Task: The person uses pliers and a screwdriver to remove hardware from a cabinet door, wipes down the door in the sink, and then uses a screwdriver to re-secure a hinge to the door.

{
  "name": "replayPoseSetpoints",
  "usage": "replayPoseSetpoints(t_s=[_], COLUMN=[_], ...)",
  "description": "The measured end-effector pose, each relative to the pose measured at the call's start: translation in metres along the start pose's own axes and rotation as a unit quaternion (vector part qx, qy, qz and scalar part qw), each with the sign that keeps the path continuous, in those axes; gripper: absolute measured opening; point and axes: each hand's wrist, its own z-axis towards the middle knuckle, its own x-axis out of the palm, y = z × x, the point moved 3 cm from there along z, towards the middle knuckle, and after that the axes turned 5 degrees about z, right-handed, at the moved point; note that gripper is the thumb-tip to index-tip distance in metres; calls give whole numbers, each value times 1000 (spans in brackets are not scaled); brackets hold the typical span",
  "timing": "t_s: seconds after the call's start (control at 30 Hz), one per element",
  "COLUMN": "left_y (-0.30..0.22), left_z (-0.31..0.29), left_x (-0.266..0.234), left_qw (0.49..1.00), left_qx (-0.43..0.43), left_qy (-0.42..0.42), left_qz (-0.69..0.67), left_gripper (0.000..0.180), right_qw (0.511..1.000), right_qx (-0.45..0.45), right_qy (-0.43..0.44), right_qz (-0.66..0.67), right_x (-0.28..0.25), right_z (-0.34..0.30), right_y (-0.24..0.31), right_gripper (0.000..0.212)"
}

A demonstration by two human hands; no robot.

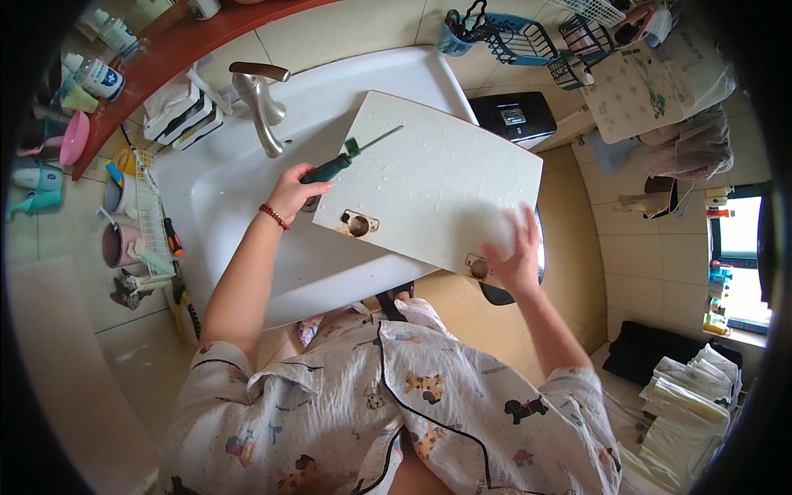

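A white cabinet door [437, 173] lies slantwise across the white sink, with water drops on its face. Along its near edge are two round hinge holes, a left one [357, 224] and a right one [478, 268], with brownish stains around them. My left hand [295, 194] is closed around the dark green handle of a screwdriver [334, 167], at the door's left edge; the metal shaft points up and right over the door. Over the door's near right corner, by the right hole, is my right hand [516, 256], fingers spread and slightly blurred. Whether it touches the door I cannot tell.
The sink [247, 214] has a metal faucet [262, 107] at its back left. A wire rack [157, 214] stands left, beside an orange-black handled tool [172, 237]. A black box [516, 115] sits behind the door at right. Baskets [520, 40] hang on the far wall.
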Motion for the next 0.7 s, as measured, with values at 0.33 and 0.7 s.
replayPoseSetpoints(t_s=[0.33,0.7], left_y=[-1,18], left_z=[-57,-150], left_x=[11,57], left_qw=[972,957], left_qx=[63,17], left_qy=[-41,-211], left_qz=[221,199], left_gripper=[31,35], right_qw=[976,961], right_qx=[181,-17], right_qy=[51,272], right_qz=[110,37], right_x=[-7,72], right_z=[36,211], right_y=[-25,-4], right_gripper=[48,54])
